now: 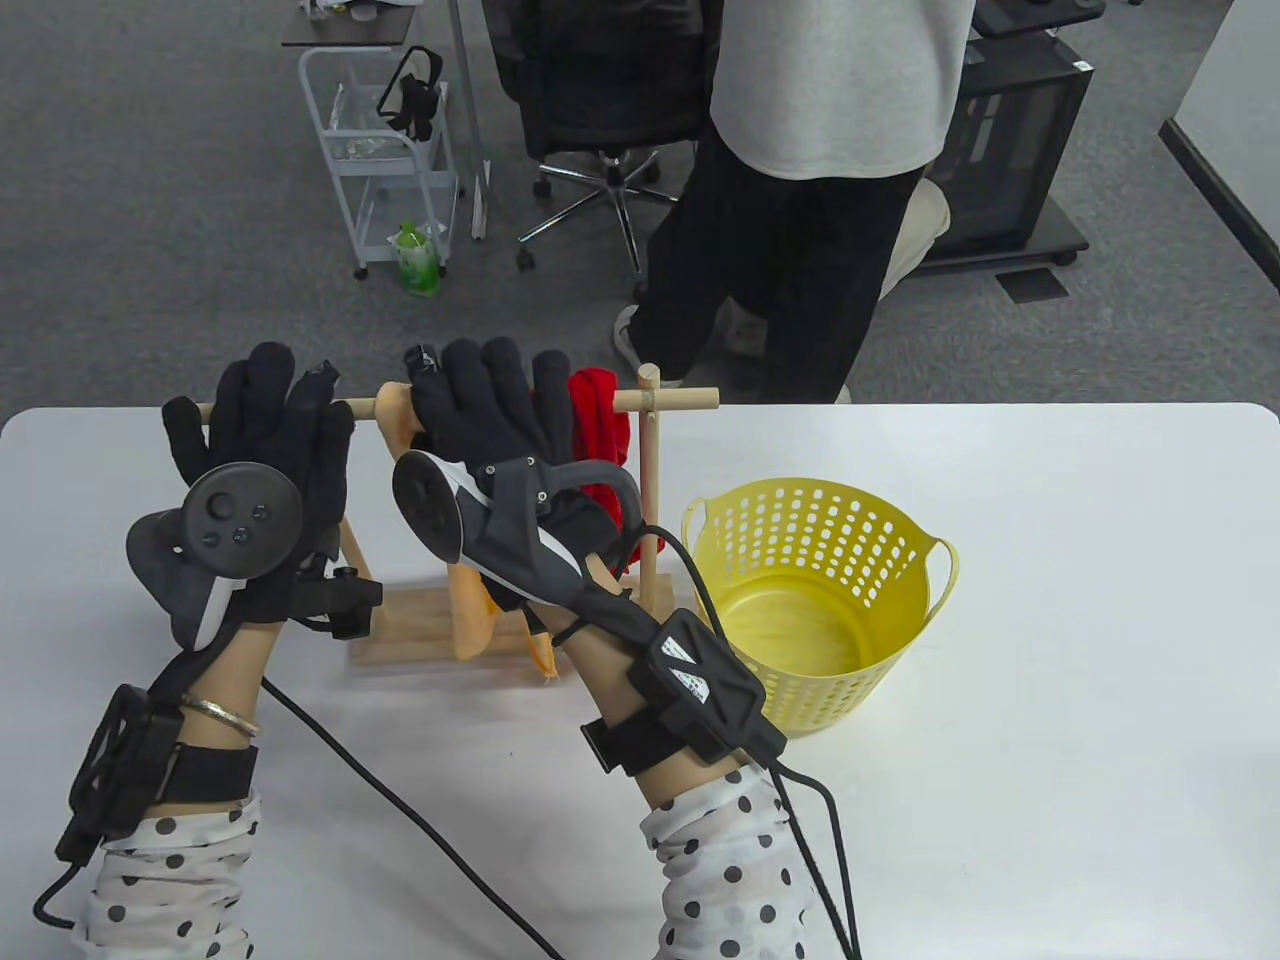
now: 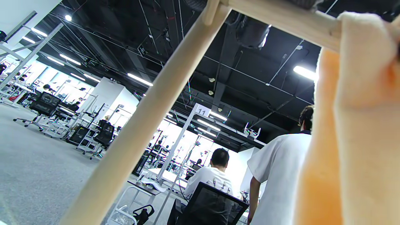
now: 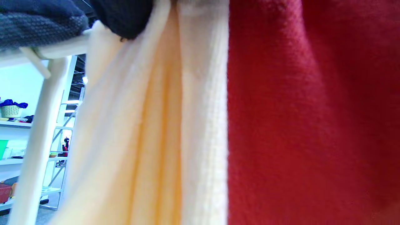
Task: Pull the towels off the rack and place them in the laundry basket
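My left hand (image 1: 262, 430), in its black sensor glove, lies on the left end of the light wooden towel rack (image 1: 655, 470). The fingers are draped over the horizontal rail; whether they curl fully round it I cannot tell from the table view. In the left wrist view none of the fingers show clearly; the rack's slanted wooden leg crosses the frame.

My right hand (image 1: 490, 420) is on the middle of the same rail, on top of the pale peach-orange towel (image 1: 470, 610). The fingers reach over the rail and the towel's top fold. The right wrist view shows a dark gloved fingertip (image 3: 125, 18) pressed against the peach cloth just under the rail, so the grip appears closed on the towel at its fold.

The peach-orange towel hangs over the rail, its lower end reaching down to the rack's flat wooden base. Just beside it, towards the right upright post, hangs the red towel (image 1: 598, 410); in the right wrist view the two cloths touch edge to edge.

The yellow perforated plastic laundry basket (image 1: 820, 600) with side handles stands on the white table (image 1: 1050, 650), just beside the right of the rack. No towel lies in the visible part of its bottom.

Beyond the table's far edge a person (image 1: 800, 200) in a light top and dark trousers stands on the grey carpet.
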